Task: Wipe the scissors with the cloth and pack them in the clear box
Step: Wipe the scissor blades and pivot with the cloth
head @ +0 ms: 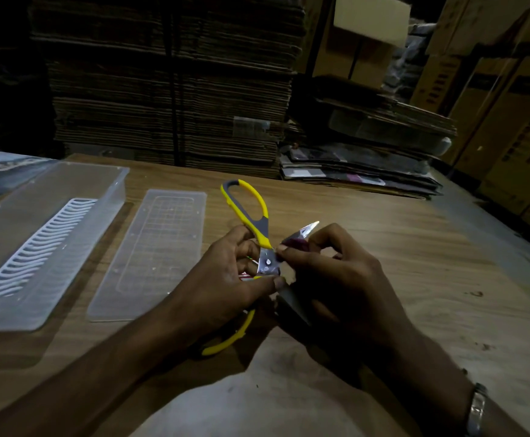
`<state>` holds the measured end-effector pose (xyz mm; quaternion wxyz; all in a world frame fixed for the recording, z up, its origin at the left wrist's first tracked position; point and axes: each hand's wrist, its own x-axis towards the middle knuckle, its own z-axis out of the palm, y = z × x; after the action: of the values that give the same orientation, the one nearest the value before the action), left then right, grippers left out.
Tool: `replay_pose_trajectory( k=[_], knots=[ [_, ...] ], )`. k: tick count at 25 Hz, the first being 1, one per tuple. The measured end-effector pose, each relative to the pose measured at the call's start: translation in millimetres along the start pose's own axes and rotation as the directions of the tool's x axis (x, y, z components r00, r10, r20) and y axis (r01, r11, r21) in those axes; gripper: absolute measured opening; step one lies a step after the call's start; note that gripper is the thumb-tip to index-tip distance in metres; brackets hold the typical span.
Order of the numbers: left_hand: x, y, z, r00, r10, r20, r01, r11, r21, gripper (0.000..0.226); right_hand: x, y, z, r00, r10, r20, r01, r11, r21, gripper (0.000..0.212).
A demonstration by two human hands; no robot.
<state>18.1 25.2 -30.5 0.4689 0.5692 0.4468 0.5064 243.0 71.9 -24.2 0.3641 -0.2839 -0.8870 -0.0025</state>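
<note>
Gripping at the pivot, the scissors are held opened wide above the table, one yellow handle loop standing up and away, the other pointing back toward the person. The left hand is closed on the metal near the pivot, thumb pressed on the blade root. The right hand is closed over one blade, with a purplish scrap, possibly the cloth, pinched against the steel; only the bright tip shows beyond the fingers. The tool is judged stiff, moderately heavy, and hinged, so the halves may swing if not restrained. Bare steel is likely slippery and the edges sharp; hold is best taken on the rubbery handles or the flat of the blade, never across the edge. The box lies open at far left, its lid between it and the hands.
</note>
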Motion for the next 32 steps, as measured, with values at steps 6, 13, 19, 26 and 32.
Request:
replay_pose_trajectory(
  k=[6, 13, 19, 26, 32],
  knots=[
    [0, 3, -1, 0.999, -0.037, 0.011, 0.037, 0.999, 0.007, 0.043, 4, 17, -6, 0.969, 0.219, -0.110, -0.224, 0.974, -0.026, 0.039],
    [1, 2, -2, 1.000, -0.009, -0.015, 0.009, 0.999, 0.037, 0.043, 2, -13, 2, 0.997, 0.050, 0.058, -0.056, 0.992, 0.109, 0.038],
    [-3, 5, 3, 1.000, -0.023, -0.014, 0.023, 1.000, 0.005, 0.044, 3, 5, 6, 0.954, 0.275, -0.116, -0.261, 0.958, 0.120, 0.031],
    [0, 0, 3, 0.999, -0.032, -0.019, 0.032, 0.999, 0.005, 0.046, 7, -6, 2, 0.933, 0.300, -0.198, -0.264, 0.946, 0.188, 0.026],
    [0, -1, 3, 0.998, 0.032, -0.049, -0.029, 0.997, 0.067, 0.046, 9, -19, 17, 0.918, 0.347, -0.192, -0.288, 0.917, 0.277, 0.014]
  ],
)
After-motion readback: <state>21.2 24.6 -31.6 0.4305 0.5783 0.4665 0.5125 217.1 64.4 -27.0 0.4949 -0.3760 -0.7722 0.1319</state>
